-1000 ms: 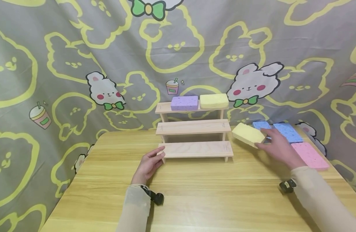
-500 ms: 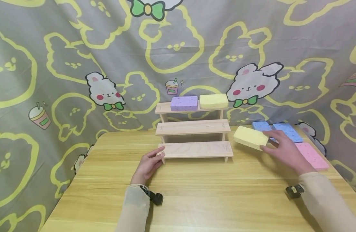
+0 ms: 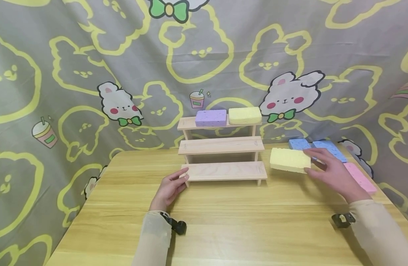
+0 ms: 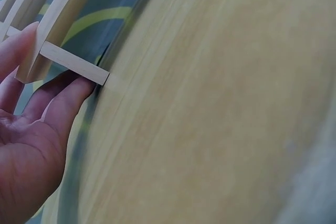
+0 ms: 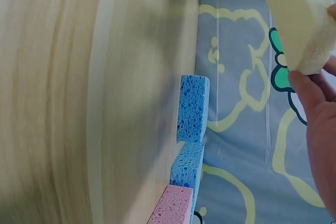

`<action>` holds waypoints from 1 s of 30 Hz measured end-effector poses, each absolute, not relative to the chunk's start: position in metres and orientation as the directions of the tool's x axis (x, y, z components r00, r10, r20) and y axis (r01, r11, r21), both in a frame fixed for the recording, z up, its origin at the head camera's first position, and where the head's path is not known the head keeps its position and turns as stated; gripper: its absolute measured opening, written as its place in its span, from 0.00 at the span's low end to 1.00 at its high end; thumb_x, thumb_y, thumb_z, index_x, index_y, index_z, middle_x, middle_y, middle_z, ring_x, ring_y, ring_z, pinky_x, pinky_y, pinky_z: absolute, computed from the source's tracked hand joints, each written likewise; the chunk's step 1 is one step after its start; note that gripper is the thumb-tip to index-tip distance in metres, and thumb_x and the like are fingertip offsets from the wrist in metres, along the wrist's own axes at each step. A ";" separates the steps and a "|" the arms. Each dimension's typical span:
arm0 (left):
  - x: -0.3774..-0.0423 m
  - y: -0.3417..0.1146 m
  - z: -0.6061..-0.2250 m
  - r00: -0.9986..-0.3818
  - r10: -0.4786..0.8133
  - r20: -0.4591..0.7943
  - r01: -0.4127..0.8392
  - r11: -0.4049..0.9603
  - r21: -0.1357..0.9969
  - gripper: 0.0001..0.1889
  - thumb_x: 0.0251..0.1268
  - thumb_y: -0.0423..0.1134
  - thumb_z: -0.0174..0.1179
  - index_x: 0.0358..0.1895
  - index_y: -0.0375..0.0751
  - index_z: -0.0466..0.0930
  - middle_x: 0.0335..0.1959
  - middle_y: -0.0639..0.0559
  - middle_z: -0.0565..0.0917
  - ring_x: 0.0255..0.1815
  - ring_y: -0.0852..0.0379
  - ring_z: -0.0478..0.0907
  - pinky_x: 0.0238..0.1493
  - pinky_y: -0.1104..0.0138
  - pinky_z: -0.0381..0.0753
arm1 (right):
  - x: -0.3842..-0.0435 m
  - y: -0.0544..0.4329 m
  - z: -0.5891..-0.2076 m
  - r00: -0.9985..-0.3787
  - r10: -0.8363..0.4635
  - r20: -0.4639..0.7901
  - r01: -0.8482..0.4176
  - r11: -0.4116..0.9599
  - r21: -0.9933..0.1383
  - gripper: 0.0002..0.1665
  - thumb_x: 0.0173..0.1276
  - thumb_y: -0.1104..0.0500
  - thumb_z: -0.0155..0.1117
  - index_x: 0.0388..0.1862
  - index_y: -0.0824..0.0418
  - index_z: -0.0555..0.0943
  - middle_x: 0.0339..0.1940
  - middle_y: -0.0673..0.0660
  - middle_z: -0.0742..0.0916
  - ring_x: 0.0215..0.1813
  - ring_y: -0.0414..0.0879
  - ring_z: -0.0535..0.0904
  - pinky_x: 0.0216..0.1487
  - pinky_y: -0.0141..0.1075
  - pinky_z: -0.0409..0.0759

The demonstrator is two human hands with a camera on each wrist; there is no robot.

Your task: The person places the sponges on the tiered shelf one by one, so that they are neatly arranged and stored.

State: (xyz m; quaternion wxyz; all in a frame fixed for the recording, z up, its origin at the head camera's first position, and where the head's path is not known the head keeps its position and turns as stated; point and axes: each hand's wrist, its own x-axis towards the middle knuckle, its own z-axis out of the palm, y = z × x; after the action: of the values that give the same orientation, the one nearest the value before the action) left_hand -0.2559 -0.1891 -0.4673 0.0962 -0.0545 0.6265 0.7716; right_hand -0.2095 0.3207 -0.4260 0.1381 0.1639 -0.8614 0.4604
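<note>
Over the last second, you turned the yellow sponge [image 3: 290, 159] from a slant until its long edge ran nearly parallel to the rack [image 3: 221, 145]. This left it squared up but apart from the rack, held above the table [image 3: 223, 232] to its right. Your right hand [image 3: 335, 175] pinched its right end between thumb and fingers; your left hand [image 3: 168, 189] gripped the left end of the bottom shelf [image 3: 223, 171], unmoved. The sponge was a pale, flat-faced block with slightly rough edges

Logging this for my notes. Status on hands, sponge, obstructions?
Left hand holds rack. Right hand pinches yellow sponge. Sponge aloft, right of rack. Nothing visible between them.
</note>
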 end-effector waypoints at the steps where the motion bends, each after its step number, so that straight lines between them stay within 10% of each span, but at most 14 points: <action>1: -0.256 -0.189 -0.468 -0.976 0.080 -0.204 -0.216 -0.200 0.956 0.22 0.65 0.26 0.62 0.63 0.32 0.76 0.70 0.44 0.68 0.51 0.56 0.78 0.54 0.61 0.78 | -0.209 0.320 -0.426 -0.904 -0.159 0.396 -0.418 0.512 -0.750 0.35 0.61 0.72 0.69 0.67 0.75 0.69 0.63 0.64 0.70 0.61 0.28 0.63 0.58 0.19 0.66; 30: -0.257 -0.191 -0.468 -0.974 0.106 -0.202 -0.220 -0.201 0.955 0.23 0.66 0.26 0.62 0.64 0.31 0.75 0.70 0.44 0.67 0.51 0.55 0.78 0.55 0.59 0.77 | -0.202 0.290 -0.399 -0.909 -0.137 0.392 -0.415 0.346 -0.841 0.31 0.66 0.72 0.65 0.68 0.69 0.71 0.66 0.55 0.72 0.67 0.35 0.66 0.60 0.25 0.68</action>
State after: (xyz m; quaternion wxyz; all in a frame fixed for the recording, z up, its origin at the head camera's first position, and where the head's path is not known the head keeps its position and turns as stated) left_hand -0.2573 -0.1913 -0.4677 0.1054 -0.0456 0.6234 0.7735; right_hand -0.2017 0.2905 -0.3991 0.1272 0.1705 -0.8103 0.5460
